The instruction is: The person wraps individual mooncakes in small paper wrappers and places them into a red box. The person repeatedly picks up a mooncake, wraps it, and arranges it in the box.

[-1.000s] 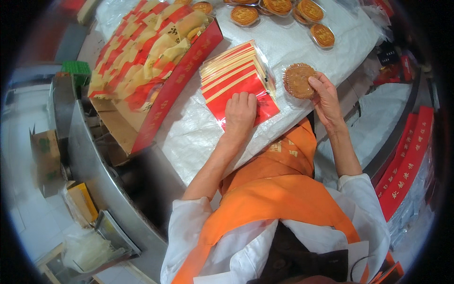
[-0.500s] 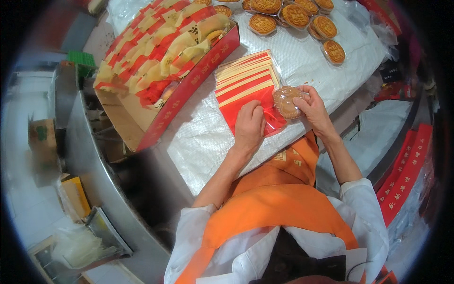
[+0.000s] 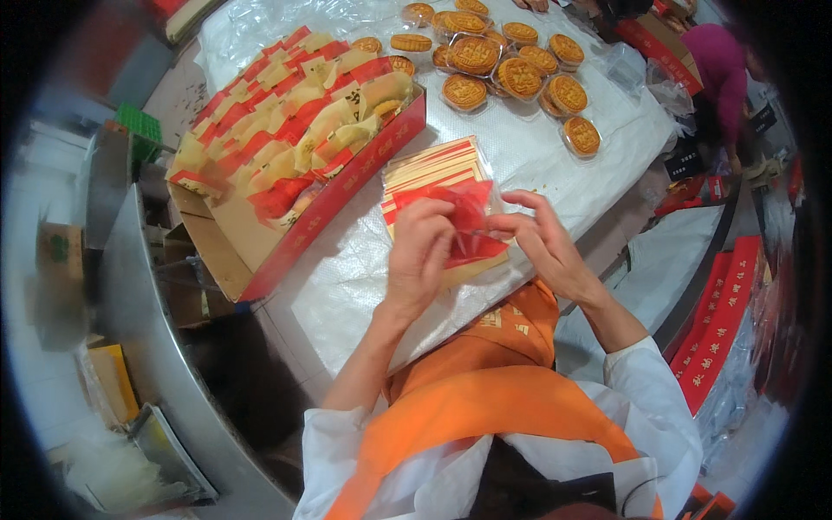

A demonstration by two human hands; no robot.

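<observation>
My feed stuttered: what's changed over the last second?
The right hand moved left to the red packet; the mooncake it gripped no longer shows, and I can't tell if it's inside. The left hand, earlier pressed on the stack, now holds the packet raised. The open carton and loose mooncakes stayed put.

The left hand (image 3: 422, 251) partly hides the red wrapper (image 3: 471, 208).

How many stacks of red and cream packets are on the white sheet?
1 stack, by the left hand and right hand, right of the red box; others could be hidden.
</observation>
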